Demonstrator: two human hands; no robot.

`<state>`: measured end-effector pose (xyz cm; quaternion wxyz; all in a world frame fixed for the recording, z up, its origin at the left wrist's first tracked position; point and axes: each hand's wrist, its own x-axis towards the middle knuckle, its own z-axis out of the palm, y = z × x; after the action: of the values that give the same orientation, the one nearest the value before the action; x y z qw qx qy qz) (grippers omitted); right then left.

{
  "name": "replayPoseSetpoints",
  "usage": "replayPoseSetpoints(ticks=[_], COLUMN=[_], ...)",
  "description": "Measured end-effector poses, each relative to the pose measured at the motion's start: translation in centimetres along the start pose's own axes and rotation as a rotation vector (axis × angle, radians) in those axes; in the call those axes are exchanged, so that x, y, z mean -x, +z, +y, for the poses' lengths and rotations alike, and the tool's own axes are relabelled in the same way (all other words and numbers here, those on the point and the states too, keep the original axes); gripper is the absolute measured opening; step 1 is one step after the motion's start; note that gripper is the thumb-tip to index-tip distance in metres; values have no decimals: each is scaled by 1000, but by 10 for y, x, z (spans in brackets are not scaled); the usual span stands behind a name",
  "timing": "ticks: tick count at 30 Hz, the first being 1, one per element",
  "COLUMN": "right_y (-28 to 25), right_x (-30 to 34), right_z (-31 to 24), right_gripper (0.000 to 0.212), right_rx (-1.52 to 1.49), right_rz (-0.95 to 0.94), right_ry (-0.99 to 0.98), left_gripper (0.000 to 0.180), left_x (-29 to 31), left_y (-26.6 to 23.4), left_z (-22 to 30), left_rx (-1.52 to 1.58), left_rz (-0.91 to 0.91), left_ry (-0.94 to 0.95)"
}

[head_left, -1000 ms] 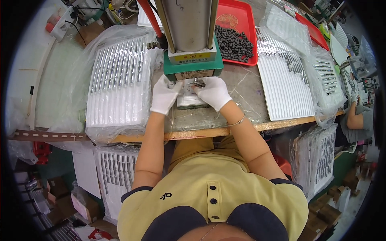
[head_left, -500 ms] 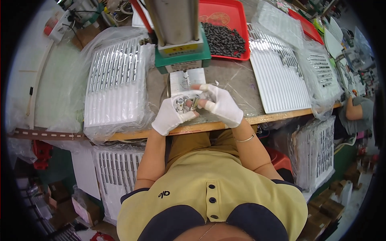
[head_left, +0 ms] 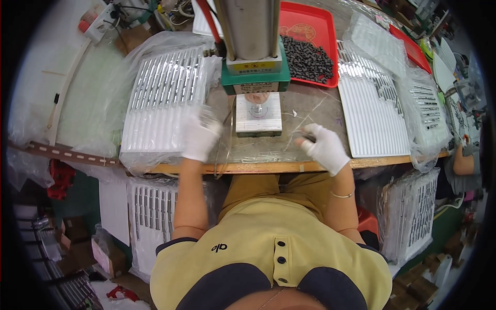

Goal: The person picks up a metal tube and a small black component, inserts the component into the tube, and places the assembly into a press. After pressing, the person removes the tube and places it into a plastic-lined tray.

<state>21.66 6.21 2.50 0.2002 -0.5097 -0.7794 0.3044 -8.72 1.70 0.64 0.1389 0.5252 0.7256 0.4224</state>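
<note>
My left hand, in a white fingerless glove, is over the right edge of a white ribbed tray of shiny metal tubes. Motion smears its fingers, so its hold cannot be made out. My right hand, gloved alike, is above the tabletop to the right of the press. Its thumb and fingers are closed around a small dark piece, too unclear to name. Between the hands stands a press with a green head and a metal base block. A small upright fixture sits on the block.
Behind the press on the right, a red tray holds many small black cylindrical parts. Another white ribbed tray with tubes lies at the right. Plastic-wrapped trays stand below the table's wooden edge. A co-worker's arm shows at far right.
My hands were together in front of the press, with metal tubes at them. They have parted: the left moved left to the tray, the right moved right. The base block is now uncovered.
</note>
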Motion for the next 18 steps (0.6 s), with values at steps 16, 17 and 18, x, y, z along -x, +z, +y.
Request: replayPoseSetpoints(ticks=[16,17,18], right_y=[-52,-49,-47], right_x=[-150,-160,-168], right_z=[102,105,109], right_gripper=[22,20,19], right_rx=[582,588,599], right_rz=[364,345,330], right_ry=[305,288,278], left_gripper=[38,34,34], left_x=[-102,-96,-89], left_y=[-34,-34,-34], left_z=[-81,-98,-98], left_rx=[-379,-272,-270], left_rz=[-213,-168,-171], left_ry=[-170,-139,-137])
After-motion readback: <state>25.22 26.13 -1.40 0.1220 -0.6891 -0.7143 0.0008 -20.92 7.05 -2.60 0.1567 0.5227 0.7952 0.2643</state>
